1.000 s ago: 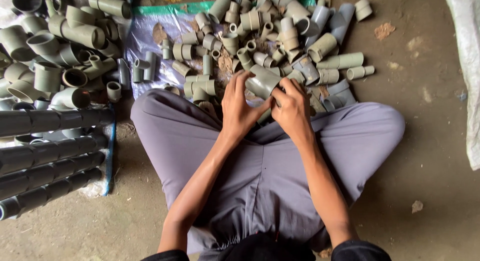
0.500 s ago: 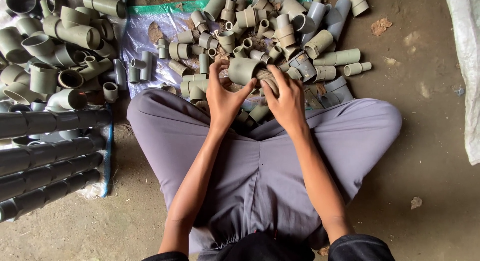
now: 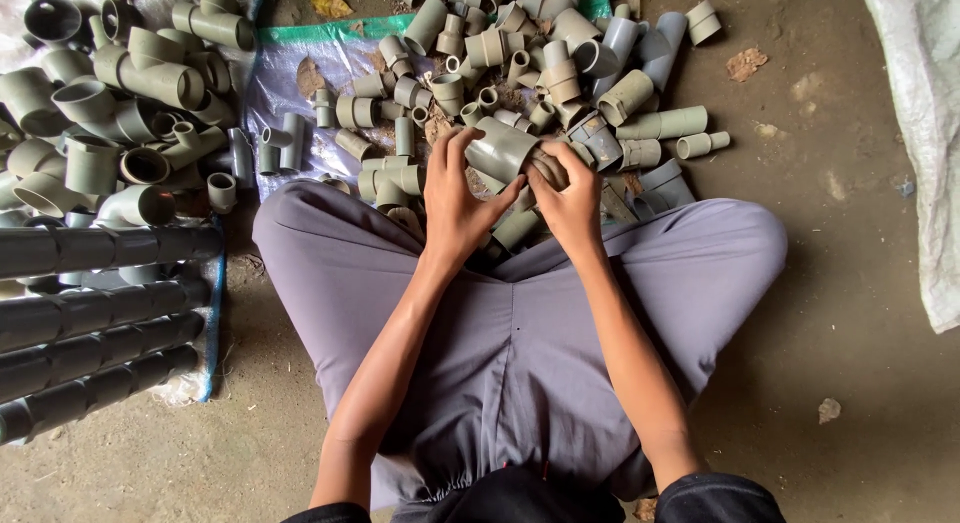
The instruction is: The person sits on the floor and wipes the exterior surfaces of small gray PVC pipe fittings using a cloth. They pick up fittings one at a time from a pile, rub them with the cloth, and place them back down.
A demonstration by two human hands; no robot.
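Person sits cross-legged on the concrete floor [image 3: 850, 283], lap in grey trousers [image 3: 520, 323]. Long grey pipes [image 3: 100, 313] lie stacked at the left, with big elbow fittings [image 3: 120, 113] above them. Small fittings [image 3: 520, 63] are heaped on a plastic sheet [image 3: 300, 73] ahead. Left hand [image 3: 455, 198] and right hand [image 3: 570, 198] both grip one grey pipe fitting [image 3: 500, 148], held just above the heap. Risk: the fitting could slip out and drop into the pile, since only the fingertips hold it.
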